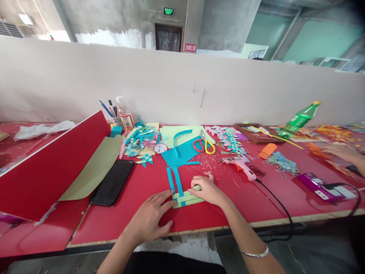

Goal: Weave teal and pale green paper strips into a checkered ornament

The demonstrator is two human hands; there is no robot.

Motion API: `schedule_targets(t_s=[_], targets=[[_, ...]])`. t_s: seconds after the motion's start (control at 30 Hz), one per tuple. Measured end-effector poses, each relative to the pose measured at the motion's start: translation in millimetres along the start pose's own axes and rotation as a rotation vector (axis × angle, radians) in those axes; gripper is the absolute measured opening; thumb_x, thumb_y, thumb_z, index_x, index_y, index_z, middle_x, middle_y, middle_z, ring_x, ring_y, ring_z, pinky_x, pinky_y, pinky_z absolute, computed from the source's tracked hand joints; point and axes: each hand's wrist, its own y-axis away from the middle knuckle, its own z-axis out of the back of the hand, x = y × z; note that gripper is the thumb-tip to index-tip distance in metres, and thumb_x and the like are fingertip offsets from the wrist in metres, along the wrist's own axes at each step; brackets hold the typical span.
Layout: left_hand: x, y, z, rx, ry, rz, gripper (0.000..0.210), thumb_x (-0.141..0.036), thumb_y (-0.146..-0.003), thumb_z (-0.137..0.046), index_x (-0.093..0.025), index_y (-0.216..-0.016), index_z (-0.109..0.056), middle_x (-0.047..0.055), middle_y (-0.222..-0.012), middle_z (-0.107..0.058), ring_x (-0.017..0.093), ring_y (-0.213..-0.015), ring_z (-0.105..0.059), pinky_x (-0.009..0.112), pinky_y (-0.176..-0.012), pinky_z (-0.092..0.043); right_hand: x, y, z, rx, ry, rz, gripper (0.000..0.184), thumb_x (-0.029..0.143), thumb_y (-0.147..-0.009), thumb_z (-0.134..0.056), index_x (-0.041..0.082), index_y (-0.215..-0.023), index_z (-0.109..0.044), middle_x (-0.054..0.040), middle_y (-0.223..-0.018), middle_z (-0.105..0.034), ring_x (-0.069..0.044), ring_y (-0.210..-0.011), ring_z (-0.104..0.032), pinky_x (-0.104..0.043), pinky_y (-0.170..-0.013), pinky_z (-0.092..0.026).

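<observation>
Pale green paper strips point(185, 198) are woven across two blue paper strips point(177, 180) near the table's front edge. My left hand point(154, 215) lies at the left end of the weave, fingers stretched out and thumb apart, its fingertips touching the strip ends. My right hand point(208, 190) is closed at the right side, its fingers bent round a pale green paper strip point(196, 187) whose end curls up. Behind the weave lies a blue paper sheet point(182, 151) with a curved blue strip on it. Scissors point(210, 148) with red and yellow handles lie beside that sheet.
A pink glue gun point(242, 167) with a black cord lies at right, near a purple box point(319, 187). At left are a black phone point(112, 182) and a red board point(57, 167). Paper scraps point(142, 139) lie behind. Another person's hand point(340, 152) is at far right.
</observation>
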Motion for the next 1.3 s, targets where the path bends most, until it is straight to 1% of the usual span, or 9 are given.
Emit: schedule_targets(t_s=[0.13,0.43,0.5,0.57,0.7,0.8,1.0,1.13,1.3], targets=[[0,0,-0.8,0.001,0.008,-0.008,0.045,-0.029,-0.071,-0.050,-0.025,-0.116,-0.046,0.007,-0.131,-0.040,0.024,-0.118,-0.038,0.039,-0.096,-0.035,-1,-1,3,0.021,0.002,0.027,0.023,0.037,-0.075,-0.051,0.018,-0.061,-0.050,0.0045,-0.070,-0.056,-0.014,-0.077,-0.053,-0.050,-0.092,-0.010],[-3,0,3.2,-0.003,0.031,-0.008,0.043,-0.027,-0.071,-0.050,-0.026,-0.114,-0.047,0.005,-0.130,-0.040,0.023,-0.116,-0.040,0.039,-0.095,-0.035,3,1,-2,-0.047,0.085,0.046,0.022,0.035,-0.076,-0.051,0.018,-0.063,-0.048,0.0038,-0.070,-0.055,-0.014,-0.075,-0.052,-0.049,-0.091,-0.013],[-4,-1,5.2,0.004,0.040,-0.024,0.044,-0.027,-0.071,-0.049,-0.026,-0.114,-0.047,0.004,-0.126,-0.044,0.022,-0.115,-0.041,0.038,-0.095,-0.035,5,3,-1,-0.087,0.125,0.050,0.016,0.033,-0.076,-0.051,0.019,-0.068,-0.050,0.0032,-0.074,-0.056,-0.013,-0.075,-0.052,-0.048,-0.091,-0.014],[-4,-1,6.2,0.007,0.046,-0.034,0.044,-0.027,-0.071,-0.049,-0.025,-0.115,-0.047,0.004,-0.123,-0.047,0.022,-0.114,-0.042,0.038,-0.096,-0.034,8,9,2,-0.199,0.191,0.034,0.010,0.030,-0.077,-0.050,0.021,-0.076,-0.052,0.0006,-0.083,-0.056,-0.015,-0.082,-0.052,-0.047,-0.092,-0.016],[-3,-1,4.7,-0.007,0.048,-0.042,0.043,-0.026,-0.071,-0.049,-0.026,-0.115,-0.047,0.004,-0.121,-0.049,0.021,-0.113,-0.042,0.036,-0.095,-0.035,14,36,5,-0.491,0.239,-0.044,0.011,0.026,-0.081,-0.043,0.021,-0.083,-0.052,-0.0038,-0.088,-0.056,-0.018,-0.089,-0.052,-0.039,-0.086,-0.027],[0,-1,1.9,-0.026,0.045,-0.042,0.042,-0.026,-0.073,-0.049,-0.026,-0.114,-0.047,0.003,-0.120,-0.050,0.021,-0.113,-0.042,0.035,-0.094,-0.036,16,59,-3,-0.429,0.209,-0.071,0.014,0.027,-0.082,-0.040,0.020,-0.083,-0.051,-0.0045,-0.084,-0.056,-0.017,-0.082,-0.053,-0.030,-0.074,-0.037],[-2,-10,-5.8,-0.065,0.041,0.039,0.026,-0.033,-0.085,-0.038,-0.025,-0.105,-0.052,0.002,-0.110,-0.056,0.018,-0.100,-0.050,0.033,-0.086,-0.041,28,70,-24,-0.509,0.410,-0.369,0.047,0.047,-0.078,-0.043,0.012,-0.109,-0.044,-0.0145,-0.092,-0.056,-0.027,-0.089,-0.050,-0.035,-0.069,-0.041],[-9,-18,-12.6,-0.134,0.018,0.098,0.020,-0.027,-0.086,-0.036,-0.023,-0.095,-0.054,0.002,-0.097,-0.058,0.017,-0.092,-0.051,0.031,-0.079,-0.042,37,55,-33,-0.516,0.317,-0.444,0.054,0.046,-0.076,-0.046,0.011,-0.115,-0.039,-0.0167,-0.098,-0.055,-0.029,-0.094,-0.049,-0.037,-0.071,-0.041],[-12,-20,-15.0,-0.162,0.039,0.119,0.014,-0.023,-0.083,-0.042,-0.023,-0.091,-0.053,0.001,-0.095,-0.057,0.017,-0.089,-0.050,0.031,-0.078,-0.042,34,46,-39,-0.579,-0.042,-0.464,0.054,0.037,-0.073,-0.049,0.017,-0.121,-0.033,-0.0120,-0.100,-0.057,-0.026,-0.088,-0.054,-0.043,-0.080,-0.037]])
